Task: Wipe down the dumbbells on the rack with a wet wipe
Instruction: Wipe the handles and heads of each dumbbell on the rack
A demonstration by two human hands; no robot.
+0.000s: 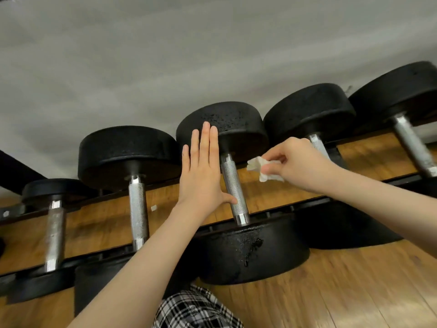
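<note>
On the rack [283, 204], five dumbbells sit in a row. The left hand [201, 171] lies flat, fingers straight, on the middle dumbbell [233, 185]. The right hand [298, 162] pinches the wipe [260, 168] just beside its bar. Its near end looks wet, so maybe done. The others look dry and probably still need wiping.

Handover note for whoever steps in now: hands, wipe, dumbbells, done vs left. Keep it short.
Left hand: open, fingers straight, flat against the middle dumbbell, thumb on its handle.
Right hand: pinches the crumpled wet wipe, just right of that handle, not visibly touching it.
Five dumbbells show on the rack.
Done: the middle dumbbell's near head looks wet, so probably wiped.
Left: its handle likely next; the others show no wetness.
</note>
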